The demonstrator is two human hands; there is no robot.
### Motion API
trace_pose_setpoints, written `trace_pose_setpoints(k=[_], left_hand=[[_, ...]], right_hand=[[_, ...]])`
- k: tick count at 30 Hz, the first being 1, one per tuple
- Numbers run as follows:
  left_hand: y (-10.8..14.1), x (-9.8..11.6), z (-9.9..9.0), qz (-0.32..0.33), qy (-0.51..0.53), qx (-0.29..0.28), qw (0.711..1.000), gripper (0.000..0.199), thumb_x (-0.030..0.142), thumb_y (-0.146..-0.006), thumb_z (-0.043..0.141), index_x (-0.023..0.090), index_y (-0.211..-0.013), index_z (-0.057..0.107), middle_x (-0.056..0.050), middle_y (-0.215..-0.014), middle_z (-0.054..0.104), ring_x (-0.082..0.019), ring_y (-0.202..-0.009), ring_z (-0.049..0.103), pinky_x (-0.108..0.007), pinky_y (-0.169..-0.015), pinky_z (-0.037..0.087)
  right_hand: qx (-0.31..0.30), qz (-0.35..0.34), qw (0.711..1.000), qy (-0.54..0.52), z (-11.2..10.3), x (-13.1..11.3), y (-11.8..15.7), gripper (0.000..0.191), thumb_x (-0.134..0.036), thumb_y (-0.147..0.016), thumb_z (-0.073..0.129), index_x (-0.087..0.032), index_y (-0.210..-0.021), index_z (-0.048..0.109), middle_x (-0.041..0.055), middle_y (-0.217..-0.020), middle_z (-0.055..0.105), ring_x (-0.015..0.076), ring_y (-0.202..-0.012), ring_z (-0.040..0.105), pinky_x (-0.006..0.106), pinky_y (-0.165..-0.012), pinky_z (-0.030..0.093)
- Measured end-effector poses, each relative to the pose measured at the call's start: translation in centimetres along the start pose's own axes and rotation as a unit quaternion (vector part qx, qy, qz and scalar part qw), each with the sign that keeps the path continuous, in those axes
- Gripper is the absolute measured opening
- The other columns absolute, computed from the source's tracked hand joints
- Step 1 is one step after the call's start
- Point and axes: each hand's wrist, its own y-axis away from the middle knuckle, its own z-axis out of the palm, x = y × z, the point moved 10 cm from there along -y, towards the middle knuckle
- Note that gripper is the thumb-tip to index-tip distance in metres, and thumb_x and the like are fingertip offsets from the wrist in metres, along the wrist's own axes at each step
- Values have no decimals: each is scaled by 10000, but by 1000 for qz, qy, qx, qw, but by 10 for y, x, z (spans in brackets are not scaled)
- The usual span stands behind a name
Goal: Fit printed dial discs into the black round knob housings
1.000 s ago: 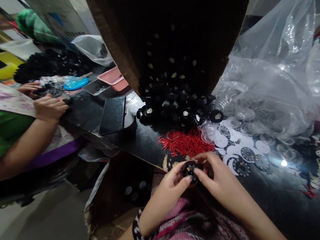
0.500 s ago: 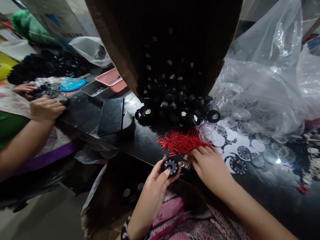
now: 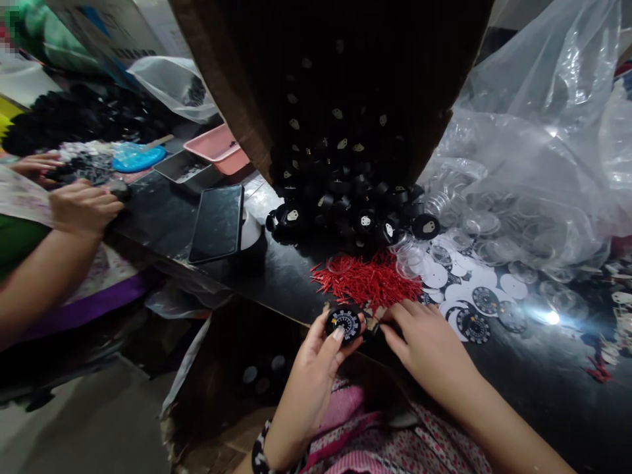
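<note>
A round black dial (image 3: 344, 325) with white markings and a small yellow mark faces up in my left hand (image 3: 320, 349), the thumb lying over its lower part. Just to the right, my right hand (image 3: 424, 329) rests at the table's front edge, its fingers bent down beside the pile of red pointers (image 3: 368, 280). Its fingertips are partly hidden, and I cannot make out whether they pinch anything. White and black printed discs (image 3: 474, 326) lie right of that hand. Clear round covers (image 3: 449, 197) are heaped behind the discs.
A large carton (image 3: 257, 125) spills black round housings (image 3: 340, 217) onto the table. Left of it stand a phone (image 3: 217, 224), a grey tray (image 3: 190, 172) and a pink tray (image 3: 220, 148). Another person's hands (image 3: 83, 207) work at far left. A plastic bag (image 3: 533, 145) lies at right.
The view has shifted slightly. My left hand still holds the dial, now a little further right. My right hand's fingers have come down lower, beside the front of the red pile.
</note>
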Motion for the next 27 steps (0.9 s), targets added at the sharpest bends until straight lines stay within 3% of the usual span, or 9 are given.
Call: trace_pose_setpoints(k=[3, 8, 11, 14, 17, 21, 27], left_hand=[[4, -3, 2, 0, 30, 10, 1000, 474, 379, -805, 732, 196, -1220, 594, -130, -1214, 702, -283, -1174, 647, -418, -996, 542], [5, -6, 16, 0, 41, -9, 999, 430, 376, -808, 729, 208, -1193, 640, -118, -1223, 696, -301, -1211, 619, -457, -1067, 489], [4, -1, 22, 21, 54, -15, 998, 351, 357, -843, 695, 222, -1165, 655, -97, -1251, 679, -290, -1240, 594, -431, -1055, 502], [4, 5, 27, 26, 76, -37, 996, 308, 339, -863, 674, 217, -1146, 659, -95, -1220, 689, -280, -1224, 606, -419, -1049, 506], [3, 12, 26, 38, 75, -42, 996, 375, 344, -893, 638, 245, -1251, 594, -81, -1181, 710, -247, -1182, 638, -407, -1072, 481], [-2, 14, 20, 45, -37, -13, 998, 385, 366, -887, 637, 274, -1257, 582, -46, -1183, 705, -235, -1181, 631, -381, -1081, 456], [2, 23, 33, 93, -180, -27, 979, 264, 320, -870, 632, 270, -1128, 643, -24, -1205, 695, -217, -1124, 645, -347, -1030, 481]], right_hand=[[8, 6, 1000, 29, 4, -5, -6, 95, -94, -925, 695, -141, -884, 623, 69, -865, 634, 299, -824, 606, 426, -738, 396], [112, -47, 988, -99, -9, -10, 4, 177, -17, -845, 699, -156, -892, 600, 25, -872, 643, 252, -806, 607, 384, -756, 362], [163, -56, 971, -167, -19, -6, 13, 72, -93, -911, 601, -163, -923, 610, 34, -900, 631, 250, -825, 584, 374, -759, 354], [178, -60, 962, -200, -25, -5, 16, 149, -175, -964, 482, -177, -894, 614, 39, -854, 610, 249, -780, 556, 373, -740, 340], [188, -63, 944, -264, -33, -6, 18, 165, -192, -964, 467, -195, -859, 594, 19, -815, 604, 226, -740, 544, 354, -728, 338], [175, -77, 918, -347, -39, -15, 17, 135, -173, -963, 488, -208, -882, 591, 13, -852, 610, 215, -788, 554, 335, -755, 347], [175, -72, 936, -296, -39, -20, 17, 163, -163, -966, 457, -202, -868, 581, 25, -844, 597, 224, -784, 555, 348, -768, 310]])
